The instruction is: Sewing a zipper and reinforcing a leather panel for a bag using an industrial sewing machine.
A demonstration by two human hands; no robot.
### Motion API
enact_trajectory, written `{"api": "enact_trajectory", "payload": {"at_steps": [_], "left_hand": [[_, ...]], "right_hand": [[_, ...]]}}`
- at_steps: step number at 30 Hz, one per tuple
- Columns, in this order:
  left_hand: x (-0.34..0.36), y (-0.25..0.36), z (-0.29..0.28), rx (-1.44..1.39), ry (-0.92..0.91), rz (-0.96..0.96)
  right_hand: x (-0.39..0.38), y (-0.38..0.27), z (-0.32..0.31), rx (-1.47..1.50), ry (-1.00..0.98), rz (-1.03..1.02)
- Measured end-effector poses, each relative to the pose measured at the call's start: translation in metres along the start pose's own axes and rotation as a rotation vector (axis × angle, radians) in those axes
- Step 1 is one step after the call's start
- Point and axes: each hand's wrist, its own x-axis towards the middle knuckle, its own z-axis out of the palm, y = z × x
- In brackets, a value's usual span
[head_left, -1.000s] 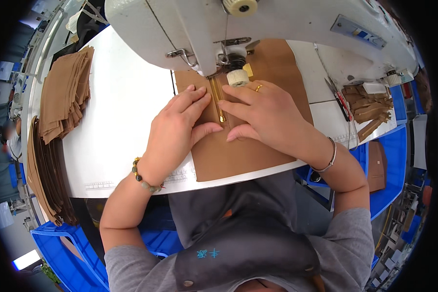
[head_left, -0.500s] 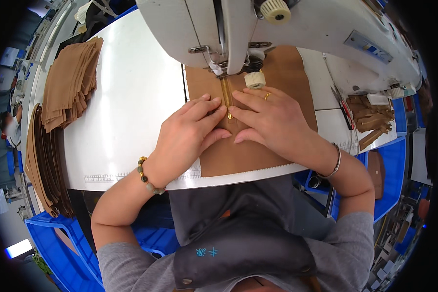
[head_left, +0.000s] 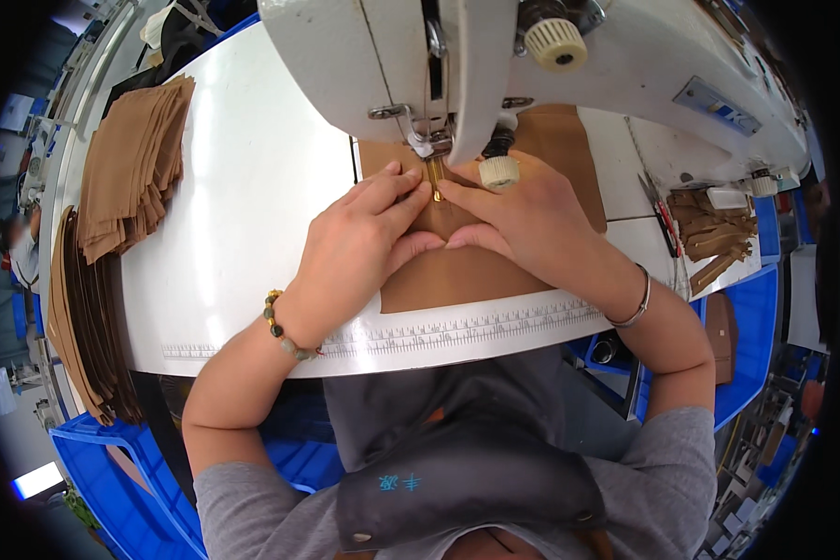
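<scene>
A brown panel, of fabric or leather (head_left: 467, 283), lies on the sewing table beneath the head of a white sewing machine (head_left: 331, 56). A gold metal zipper (head_left: 438, 180) runs along it up to the presser foot, its pull toward me. My left hand (head_left: 357, 233) rests on the panel left of the zipper, fingers stretched out. On the other side my right hand (head_left: 537, 210) lies with fingers extended, some of them hidden behind a cream knob (head_left: 499, 172). Both thumb tips meet below the zipper pull, pressing the panel. The needle point cannot be made out.
Stacked brown pieces (head_left: 131, 168) lie at the left, with more hanging over the table edge (head_left: 79, 317). Red-handled snips (head_left: 665, 219) and brown strips (head_left: 714, 229) are at the right. A printed ruler (head_left: 457, 331) follows the front edge. Blue bins (head_left: 126, 467) stand below.
The panel and zipper have slid away from me, farther under the machine head. Both hands have moved with them, and the thumbs have come together. More of the ruler shows.
</scene>
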Motion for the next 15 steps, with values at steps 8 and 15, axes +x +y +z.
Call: {"api": "enact_trajectory", "payload": {"at_steps": [8,15], "left_hand": [[-0.008,0.01,-0.008,-0.039,-0.07,0.029],[0.003,0.001,-0.006,0.014,-0.047,0.032]], "right_hand": [[-0.01,-0.007,0.003,-0.03,0.06,-0.076],[-0.004,-0.001,0.006,-0.061,0.039,-0.06]]}}
